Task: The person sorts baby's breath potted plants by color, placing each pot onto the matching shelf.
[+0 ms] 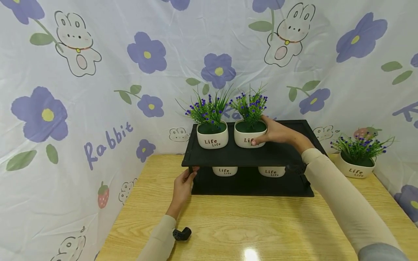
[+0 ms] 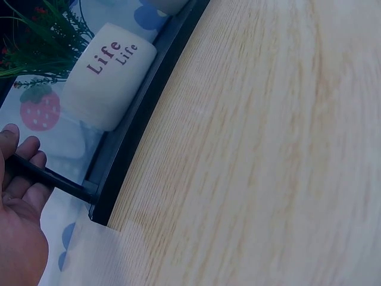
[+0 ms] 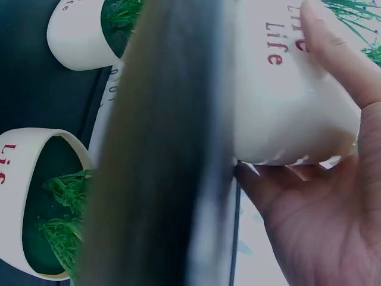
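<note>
A two-tier black shelf (image 1: pixel 215 158) stands on the wooden table. My left hand (image 1: pixel 183 185) grips its front left post (image 2: pixel 62 183), the fingers curled round it in the left wrist view. On the top tier, my right hand (image 1: pixel 278 132) holds the right side of a white "Life" pot (image 1: pixel 242 139) of purple flowers, thumb across its front. The right wrist view shows the palm and fingers against this pot (image 3: pixel 286 107). Beside it on the left is a matching flower pot (image 1: pixel 212 139). Two more pots, a left one (image 1: pixel 225 172) and a right one (image 1: pixel 271 172), sit on the lower tier, their tops hidden in the head view.
Another potted plant (image 1: pixel 356 167) stands on the table to the right of the shelf. A printed cloth (image 1: pixel 98 90) hangs behind and beside the table (image 1: pixel 228 224). The shelf's upper board edge (image 3: pixel 161 143) blocks the middle of the right wrist view.
</note>
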